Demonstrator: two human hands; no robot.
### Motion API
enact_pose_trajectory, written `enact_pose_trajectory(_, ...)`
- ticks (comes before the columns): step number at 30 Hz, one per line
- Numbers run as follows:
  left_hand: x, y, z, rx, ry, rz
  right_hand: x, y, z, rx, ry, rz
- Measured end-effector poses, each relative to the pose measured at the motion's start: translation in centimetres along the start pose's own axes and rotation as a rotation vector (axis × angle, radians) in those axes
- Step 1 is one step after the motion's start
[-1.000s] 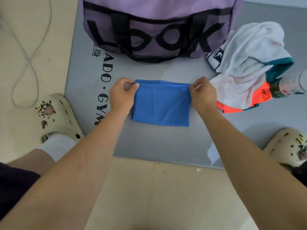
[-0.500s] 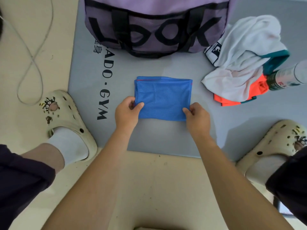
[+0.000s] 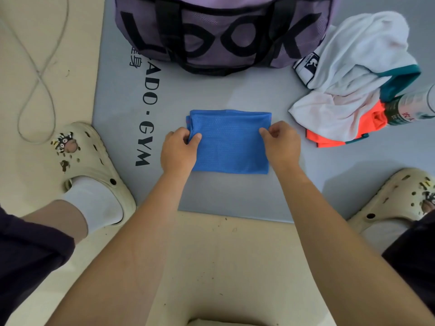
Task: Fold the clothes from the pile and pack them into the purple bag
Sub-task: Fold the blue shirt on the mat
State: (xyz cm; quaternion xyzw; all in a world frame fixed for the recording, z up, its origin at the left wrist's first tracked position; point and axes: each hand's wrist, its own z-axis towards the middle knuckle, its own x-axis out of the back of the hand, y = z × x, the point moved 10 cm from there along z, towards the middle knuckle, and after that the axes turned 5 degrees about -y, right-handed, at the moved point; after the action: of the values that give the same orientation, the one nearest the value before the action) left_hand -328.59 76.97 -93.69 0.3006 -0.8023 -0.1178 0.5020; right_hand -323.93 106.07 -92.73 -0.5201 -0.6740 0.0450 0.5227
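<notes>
A blue mesh garment (image 3: 229, 142) lies folded into a small rectangle on the grey mat (image 3: 235, 95). My left hand (image 3: 180, 149) pinches its left edge, thumb on top. At the right edge my right hand (image 3: 281, 143) pinches the cloth the same way. The purple bag (image 3: 221, 31) with large black letters stands at the far side of the mat, straight beyond the garment. To the right lies the pile of clothes (image 3: 353, 76): white cloth on top, teal trim and an orange piece beneath.
A bottle (image 3: 412, 107) lies against the pile at the right edge. My two cream clogs (image 3: 89, 165) (image 3: 395, 198) flank the mat's near corners. A grey cable (image 3: 37, 74) loops on the beige floor at left.
My hands went from the far edge of the blue garment to its near corners, then up to the middle of its sides. The garment lies flat in the same spot.
</notes>
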Motion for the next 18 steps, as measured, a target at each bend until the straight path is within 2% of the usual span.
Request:
enact_pose_trajectory(3, 0.8, -0.2, -0.6, -0.016, 0.084, -0.074, 0.4, -0.1, 0.2, 0.017, 0.018, 0.109)
enact_pose_trajectory(6, 1.2, -0.9, -1.5, 0.067, 0.140, -0.119, 0.7, 1.1, -0.3, -0.029, 0.035, 0.060)
enact_pose_trajectory(11, -1.1, -1.9, -2.8, 0.251, 0.032, -0.138, -0.2, 2.5, -2.1, -0.169, 0.035, -0.117)
enact_pose_trajectory(14, -2.3, -2.6, -2.1, 0.385, -0.053, -0.301, -1.1, 2.6, -2.4, -0.238, 0.002, -0.171)
enact_pose_trajectory(18, -3.0, -1.3, -1.4, 0.332, -0.190, -0.364, -2.1, 2.3, -1.9, -0.260, -0.150, -0.088)
